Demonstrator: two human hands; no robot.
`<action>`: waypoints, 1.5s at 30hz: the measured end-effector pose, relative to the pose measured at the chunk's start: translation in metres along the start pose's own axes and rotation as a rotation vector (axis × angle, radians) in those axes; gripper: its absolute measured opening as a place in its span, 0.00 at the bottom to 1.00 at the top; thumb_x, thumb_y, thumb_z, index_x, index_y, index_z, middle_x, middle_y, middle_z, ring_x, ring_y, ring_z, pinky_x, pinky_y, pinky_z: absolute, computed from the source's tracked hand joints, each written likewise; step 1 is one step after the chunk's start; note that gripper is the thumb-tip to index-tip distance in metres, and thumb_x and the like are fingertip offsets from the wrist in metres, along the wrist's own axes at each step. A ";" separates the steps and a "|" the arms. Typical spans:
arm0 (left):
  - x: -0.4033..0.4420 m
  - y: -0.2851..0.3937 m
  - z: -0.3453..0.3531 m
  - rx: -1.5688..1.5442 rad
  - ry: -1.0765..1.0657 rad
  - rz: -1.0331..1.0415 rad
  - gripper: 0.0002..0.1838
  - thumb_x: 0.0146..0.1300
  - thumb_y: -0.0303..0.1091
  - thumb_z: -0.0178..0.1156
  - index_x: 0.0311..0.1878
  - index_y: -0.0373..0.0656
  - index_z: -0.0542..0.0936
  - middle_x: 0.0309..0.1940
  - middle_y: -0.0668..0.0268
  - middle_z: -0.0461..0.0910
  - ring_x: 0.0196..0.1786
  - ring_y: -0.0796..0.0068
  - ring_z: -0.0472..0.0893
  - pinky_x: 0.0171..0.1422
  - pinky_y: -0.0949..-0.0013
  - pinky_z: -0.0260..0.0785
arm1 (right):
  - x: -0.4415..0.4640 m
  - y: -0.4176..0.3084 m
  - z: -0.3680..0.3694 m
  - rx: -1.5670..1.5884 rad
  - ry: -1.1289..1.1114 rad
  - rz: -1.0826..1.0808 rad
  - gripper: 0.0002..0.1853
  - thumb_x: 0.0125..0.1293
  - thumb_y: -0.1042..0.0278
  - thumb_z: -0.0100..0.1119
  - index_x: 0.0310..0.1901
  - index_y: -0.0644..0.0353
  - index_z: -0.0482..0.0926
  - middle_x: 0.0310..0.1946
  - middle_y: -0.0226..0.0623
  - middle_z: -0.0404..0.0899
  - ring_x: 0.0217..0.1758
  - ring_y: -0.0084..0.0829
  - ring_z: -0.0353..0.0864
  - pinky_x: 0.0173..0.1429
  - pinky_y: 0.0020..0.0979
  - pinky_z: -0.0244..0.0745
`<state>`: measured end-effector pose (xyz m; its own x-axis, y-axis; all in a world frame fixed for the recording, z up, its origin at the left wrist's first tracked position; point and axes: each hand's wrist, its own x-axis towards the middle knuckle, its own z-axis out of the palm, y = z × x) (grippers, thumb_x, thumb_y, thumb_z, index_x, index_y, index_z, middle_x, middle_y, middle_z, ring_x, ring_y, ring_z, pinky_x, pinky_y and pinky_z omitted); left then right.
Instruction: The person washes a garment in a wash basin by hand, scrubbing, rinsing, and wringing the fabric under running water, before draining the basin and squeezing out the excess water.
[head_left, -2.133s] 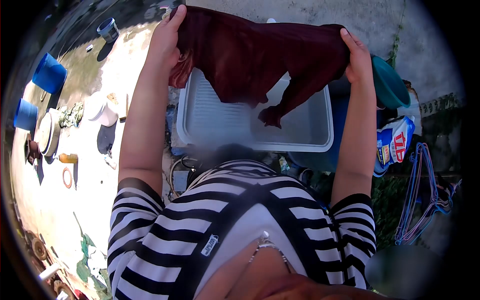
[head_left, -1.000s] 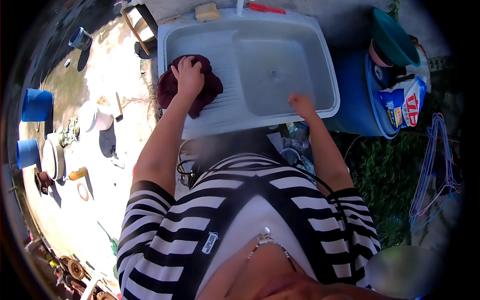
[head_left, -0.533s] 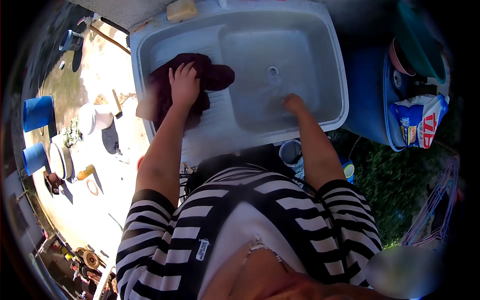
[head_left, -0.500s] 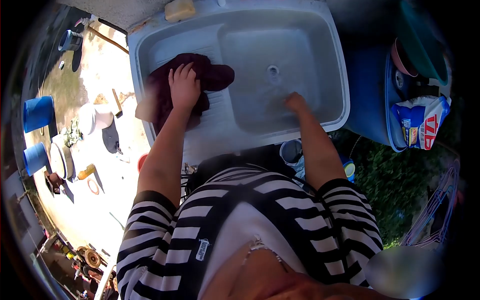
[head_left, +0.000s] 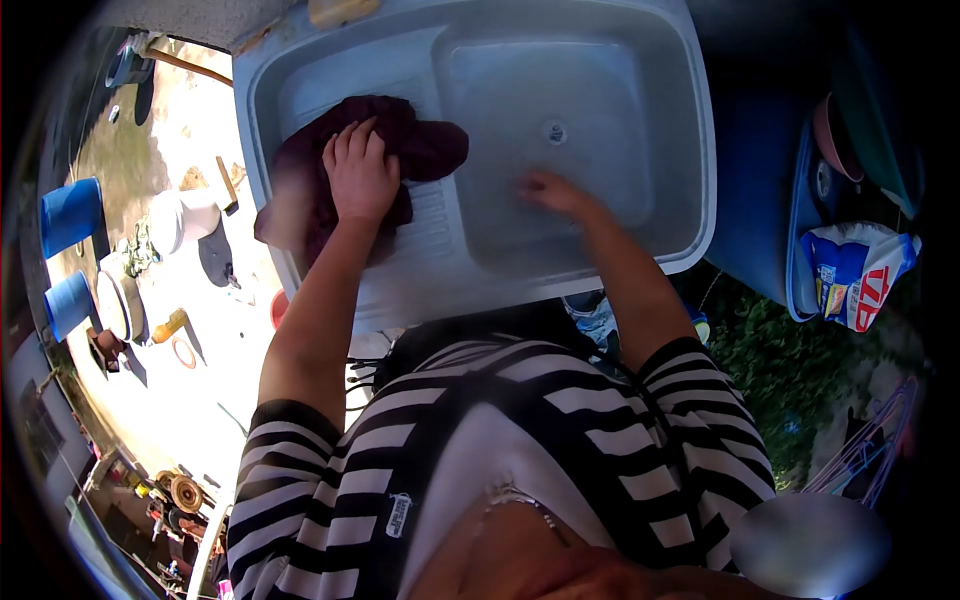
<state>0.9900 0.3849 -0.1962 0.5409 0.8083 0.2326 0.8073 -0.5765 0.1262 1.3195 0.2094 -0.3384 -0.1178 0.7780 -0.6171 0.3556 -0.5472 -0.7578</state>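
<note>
Left hand (head_left: pixel 362 178) lies loosely spread atop the maroon cloth (head_left: pixel 436 150). Right hand (head_left: pixel 556 193) is farther off, over the basin (head_left: pixel 610 95), too blurry to call.

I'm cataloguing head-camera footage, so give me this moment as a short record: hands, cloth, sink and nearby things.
left hand: spread on the maroon cloth; grip unclear
right hand: over the deep section of the sink, slightly blurred, no object visible in it
cloth: bunched on the ribbed section, overlapping the left rim
drain: uncovered, beyond the right hand
right of sink: blue barrel, blue-and-white bag, pink bowl
lower right: hangers
</note>
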 end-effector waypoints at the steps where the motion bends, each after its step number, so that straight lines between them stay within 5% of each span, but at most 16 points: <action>1: -0.001 0.000 0.000 -0.005 0.010 -0.003 0.19 0.61 0.37 0.63 0.55 0.44 0.81 0.68 0.66 0.77 0.74 0.60 0.70 0.81 0.48 0.54 | 0.001 0.012 -0.012 0.017 0.031 0.094 0.15 0.70 0.57 0.65 0.46 0.61 0.87 0.47 0.48 0.88 0.50 0.46 0.86 0.54 0.45 0.80; 6: -0.004 0.000 0.002 0.001 0.022 -0.005 0.19 0.61 0.38 0.63 0.55 0.45 0.81 0.68 0.66 0.77 0.74 0.60 0.70 0.81 0.48 0.54 | -0.011 0.065 -0.080 -0.585 0.665 0.525 0.16 0.69 0.59 0.57 0.44 0.62 0.88 0.49 0.47 0.88 0.52 0.46 0.88 0.59 0.46 0.82; 9: -0.003 0.000 0.002 0.009 0.031 -0.003 0.19 0.61 0.38 0.64 0.55 0.45 0.81 0.68 0.66 0.77 0.74 0.60 0.71 0.81 0.48 0.55 | 0.017 0.127 -0.090 -1.082 0.394 0.479 0.19 0.69 0.58 0.54 0.48 0.62 0.87 0.57 0.51 0.85 0.62 0.50 0.84 0.67 0.51 0.78; 14: -0.004 -0.001 0.003 -0.006 0.039 0.002 0.19 0.60 0.38 0.64 0.55 0.45 0.81 0.67 0.66 0.78 0.73 0.60 0.71 0.80 0.48 0.55 | 0.023 0.041 -0.019 -0.800 0.418 0.023 0.27 0.70 0.47 0.58 0.60 0.60 0.84 0.61 0.50 0.83 0.64 0.51 0.82 0.68 0.50 0.77; 17: -0.005 -0.001 0.003 0.001 0.038 0.000 0.20 0.60 0.38 0.64 0.56 0.44 0.81 0.67 0.66 0.78 0.73 0.60 0.72 0.80 0.48 0.56 | 0.004 0.002 -0.013 -0.049 0.162 0.096 0.30 0.69 0.41 0.61 0.56 0.61 0.86 0.57 0.49 0.86 0.62 0.51 0.84 0.67 0.48 0.77; 20: -0.004 -0.001 0.002 0.009 0.031 0.001 0.22 0.60 0.38 0.65 0.57 0.43 0.80 0.68 0.66 0.77 0.73 0.60 0.72 0.79 0.48 0.57 | -0.017 0.009 -0.039 -0.059 0.292 0.193 0.30 0.70 0.38 0.60 0.53 0.62 0.88 0.52 0.47 0.88 0.58 0.50 0.86 0.65 0.47 0.79; 22: -0.004 0.000 0.002 0.013 0.026 -0.004 0.22 0.60 0.38 0.65 0.57 0.43 0.80 0.68 0.66 0.77 0.73 0.60 0.72 0.79 0.48 0.57 | -0.029 -0.003 -0.058 -0.723 0.388 0.394 0.21 0.69 0.51 0.63 0.51 0.62 0.88 0.48 0.47 0.89 0.54 0.50 0.88 0.60 0.48 0.82; 25: -0.004 0.000 0.003 0.016 0.019 -0.009 0.22 0.60 0.38 0.65 0.58 0.43 0.80 0.68 0.66 0.77 0.73 0.60 0.72 0.80 0.48 0.57 | 0.011 0.133 -0.093 -1.192 0.251 0.485 0.29 0.68 0.37 0.58 0.50 0.57 0.89 0.53 0.42 0.88 0.54 0.49 0.88 0.63 0.47 0.81; 28: -0.003 0.001 0.003 -0.003 0.045 -0.016 0.19 0.61 0.38 0.64 0.55 0.45 0.81 0.67 0.67 0.77 0.74 0.61 0.71 0.80 0.47 0.56 | 0.002 0.073 -0.061 -0.872 0.543 0.469 0.30 0.68 0.38 0.58 0.57 0.57 0.87 0.59 0.41 0.86 0.59 0.48 0.86 0.66 0.48 0.79; 30: -0.004 0.000 0.005 0.002 0.034 -0.016 0.19 0.60 0.38 0.64 0.55 0.45 0.81 0.67 0.67 0.77 0.74 0.61 0.71 0.80 0.47 0.55 | 0.001 0.051 -0.028 -0.973 0.507 0.087 0.32 0.66 0.44 0.66 0.63 0.61 0.80 0.62 0.48 0.82 0.67 0.49 0.80 0.67 0.48 0.78; 33: -0.003 -0.001 0.003 -0.007 0.035 -0.005 0.19 0.60 0.38 0.64 0.54 0.44 0.81 0.67 0.66 0.77 0.74 0.60 0.71 0.81 0.47 0.55 | -0.030 -0.036 -0.021 0.155 0.059 0.239 0.34 0.66 0.44 0.67 0.67 0.59 0.77 0.66 0.49 0.79 0.71 0.49 0.75 0.71 0.48 0.73; 36: -0.003 -0.008 0.006 -0.095 0.045 0.024 0.19 0.60 0.39 0.65 0.54 0.43 0.80 0.67 0.63 0.77 0.74 0.58 0.70 0.81 0.46 0.55 | -0.050 -0.058 -0.027 -0.604 0.166 0.167 0.32 0.69 0.44 0.66 0.69 0.54 0.78 0.70 0.45 0.77 0.74 0.48 0.74 0.77 0.46 0.66; 39: -0.002 -0.034 0.022 -0.244 -0.013 0.057 0.22 0.63 0.39 0.66 0.58 0.41 0.80 0.71 0.58 0.74 0.76 0.52 0.68 0.83 0.45 0.54 | -0.066 -0.045 -0.054 -0.587 0.361 0.064 0.32 0.73 0.44 0.63 0.73 0.51 0.75 0.71 0.45 0.76 0.76 0.48 0.71 0.76 0.47 0.67; 41: -0.011 -0.042 0.011 -0.392 -0.083 0.017 0.24 0.65 0.38 0.66 0.62 0.41 0.79 0.74 0.56 0.71 0.77 0.48 0.66 0.83 0.46 0.54 | -0.131 -0.126 -0.069 0.327 0.164 0.062 0.34 0.74 0.43 0.62 0.76 0.49 0.71 0.73 0.43 0.74 0.77 0.48 0.71 0.78 0.53 0.64; 44: -0.011 -0.037 -0.069 -0.542 -0.092 -0.119 0.27 0.69 0.35 0.65 0.71 0.47 0.76 0.81 0.53 0.62 0.80 0.41 0.64 0.82 0.52 0.60 | -0.177 -0.162 -0.092 0.791 -0.003 -0.235 0.33 0.75 0.46 0.61 0.77 0.46 0.69 0.75 0.40 0.72 0.77 0.50 0.70 0.79 0.55 0.63; 45: -0.018 -0.041 -0.089 -0.443 0.052 -0.133 0.23 0.70 0.32 0.63 0.68 0.49 0.79 0.79 0.54 0.66 0.77 0.43 0.68 0.80 0.52 0.63 | -0.180 -0.168 -0.090 -0.071 0.370 0.093 0.31 0.76 0.50 0.62 0.76 0.46 0.70 0.73 0.40 0.74 0.77 0.48 0.70 0.77 0.54 0.65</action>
<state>0.9264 0.3834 -0.1196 0.4172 0.8783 0.2334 0.6843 -0.4726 0.5554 1.3642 0.1887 -0.0806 0.2561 0.7922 -0.5539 0.4139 -0.6077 -0.6778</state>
